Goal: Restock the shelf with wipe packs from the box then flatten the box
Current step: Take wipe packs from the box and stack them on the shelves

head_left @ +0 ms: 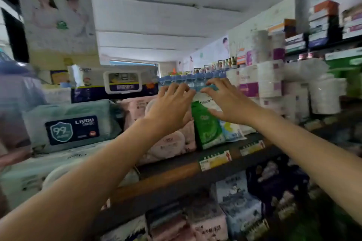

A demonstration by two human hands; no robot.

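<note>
Both my arms reach up to the shelf (176, 174). My left hand (170, 103) and my right hand (225, 100) lie with spread fingers on the top of an upright row of wipe packs. The front pack is green and white (207, 129), with a white and blue pack (233, 131) beside it. Blue-topped packs (188, 81) run in a row behind my fingertips. Pink wipe packs (172, 143) are stacked under my left wrist. The box is not in view.
A large teal wipe pack (72, 123) lies at the left, with a lidded carton (117, 84) behind it. Paper rolls (274, 82) fill the shelf at the right. Price tags (215, 159) line the shelf edge. More packs (235, 201) sit on the lower shelf.
</note>
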